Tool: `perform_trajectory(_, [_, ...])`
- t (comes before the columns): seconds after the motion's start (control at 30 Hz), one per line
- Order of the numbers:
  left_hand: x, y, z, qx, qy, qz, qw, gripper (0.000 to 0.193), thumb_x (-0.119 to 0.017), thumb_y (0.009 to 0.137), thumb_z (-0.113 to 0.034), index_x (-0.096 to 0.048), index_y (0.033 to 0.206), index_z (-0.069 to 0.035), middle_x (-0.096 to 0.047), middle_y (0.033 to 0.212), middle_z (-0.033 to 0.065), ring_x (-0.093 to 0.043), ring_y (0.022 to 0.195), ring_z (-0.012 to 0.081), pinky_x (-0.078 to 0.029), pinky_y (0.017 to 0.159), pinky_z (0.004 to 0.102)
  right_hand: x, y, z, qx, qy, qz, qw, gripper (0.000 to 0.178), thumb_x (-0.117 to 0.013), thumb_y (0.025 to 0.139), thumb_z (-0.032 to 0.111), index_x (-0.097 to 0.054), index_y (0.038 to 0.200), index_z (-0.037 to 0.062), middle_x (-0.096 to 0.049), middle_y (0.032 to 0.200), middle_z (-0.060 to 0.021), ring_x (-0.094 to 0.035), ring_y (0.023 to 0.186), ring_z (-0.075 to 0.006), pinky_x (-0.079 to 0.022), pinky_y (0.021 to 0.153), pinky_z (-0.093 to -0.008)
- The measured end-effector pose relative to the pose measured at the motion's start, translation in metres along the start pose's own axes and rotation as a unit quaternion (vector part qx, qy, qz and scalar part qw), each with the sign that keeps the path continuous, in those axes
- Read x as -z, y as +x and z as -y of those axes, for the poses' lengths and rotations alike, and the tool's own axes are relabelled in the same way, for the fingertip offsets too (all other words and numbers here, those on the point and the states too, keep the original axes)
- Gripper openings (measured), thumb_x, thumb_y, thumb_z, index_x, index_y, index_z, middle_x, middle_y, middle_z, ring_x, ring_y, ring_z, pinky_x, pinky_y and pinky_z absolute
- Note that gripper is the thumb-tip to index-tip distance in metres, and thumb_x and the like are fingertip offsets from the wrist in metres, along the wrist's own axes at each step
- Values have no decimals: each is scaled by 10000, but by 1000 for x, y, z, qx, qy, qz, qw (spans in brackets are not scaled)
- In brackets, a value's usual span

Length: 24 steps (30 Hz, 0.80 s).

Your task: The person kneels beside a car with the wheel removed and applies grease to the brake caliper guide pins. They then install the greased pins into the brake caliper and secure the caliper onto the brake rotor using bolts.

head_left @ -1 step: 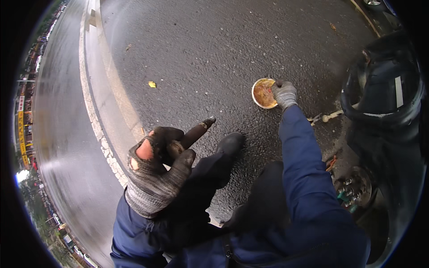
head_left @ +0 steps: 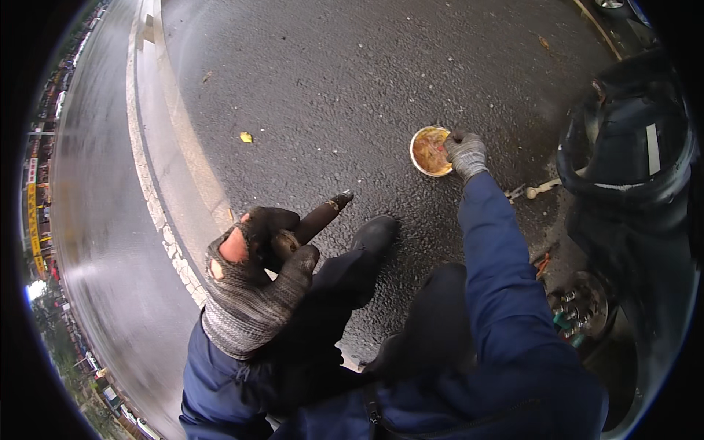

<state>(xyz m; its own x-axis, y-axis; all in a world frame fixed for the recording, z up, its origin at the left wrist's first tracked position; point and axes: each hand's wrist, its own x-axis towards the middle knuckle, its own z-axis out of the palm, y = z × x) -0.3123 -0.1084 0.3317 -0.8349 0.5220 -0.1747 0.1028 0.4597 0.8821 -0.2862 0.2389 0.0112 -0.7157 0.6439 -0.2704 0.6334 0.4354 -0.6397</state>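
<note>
My right hand [head_left: 467, 154], in a grey knit glove with dark fingers, is closed at the right rim of a small round white tub [head_left: 415, 163]. The tub has a yellowish-brown, smeared inside, with a small red spot close to my fingertips. How far the fingers reach into it is hidden. My left hand [head_left: 257, 275] is over my left leg in a worn, blackened glove with holes that bare skin. Its index finger points outward and the thumb stands apart, while the other fingers are curled. I see nothing held in it.
Wet dark asphalt [head_left: 330, 81] bears a yellow leaf [head_left: 246, 137]. A pale kerb line [head_left: 158, 213] runs along the left. At right are a black vehicle part [head_left: 623, 154], perhaps a scooter, a pale rod [head_left: 543, 189] and a round metal tray of shiny fittings [head_left: 595, 290]. My dark shoe [head_left: 375, 233] is between my hands.
</note>
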Motion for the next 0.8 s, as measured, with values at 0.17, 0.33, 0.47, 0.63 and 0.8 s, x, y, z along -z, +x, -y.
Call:
perform_trajectory(0.17, [-7, 1, -9, 37, -57, -3, 998, 217, -664, 823, -5, -576, 1020, 24, -510, 758, -13, -486, 715, 64, -428, 704, 241, -14, 5, -22, 51, 38, 60, 996, 144, -637, 798, 146, -635, 884, 30, -659, 737, -142, -645, 652, -269, -518, 617, -363])
perform_trajectory(0.33, [-7, 0, -9, 38, -66, 4, 997, 219, -667, 827, -16, -570, 1019, 24, -540, 778, -3, -480, 704, 60, -431, 692, 243, -12, 3, -8, 60, -128, 126, 982, 261, -658, 783, 249, -644, 979, 77, -668, 891, -197, -653, 821, -344, -520, 791, -397])
perform_trajectory(0.47, [-5, 0, -4, 23, -75, 0, 997, 227, -676, 824, -31, -569, 1016, 24, -571, 806, 14, -486, 704, 69, -436, 684, 253, 19, -4, 0, 101, -135, 90, 982, 241, -636, 808, 236, -646, 983, 71, -671, 857, -180, -663, 813, -334, -519, 758, -409])
perform_trajectory(0.63, [-4, -6, -10, 96, -105, -14, 990, 268, -694, 812, -50, -573, 1039, 24, -582, 818, 33, -533, 729, 92, -454, 689, 267, 44, -4, 10, 104, -280, 212, 930, 338, -582, 854, 286, -655, 1150, 141, -674, 1050, -176, -641, 991, -345, -495, 891, -419])
perform_trajectory(0.8, [-3, -1, -9, 54, -67, -7, 996, 263, -686, 812, -43, -575, 1039, 24, -573, 816, 32, -555, 738, 95, -464, 676, 263, 43, 1, 15, 161, -369, 302, 864, 273, -613, 832, 275, -706, 1053, 144, -688, 1040, -133, -652, 949, -334, -505, 874, -416])
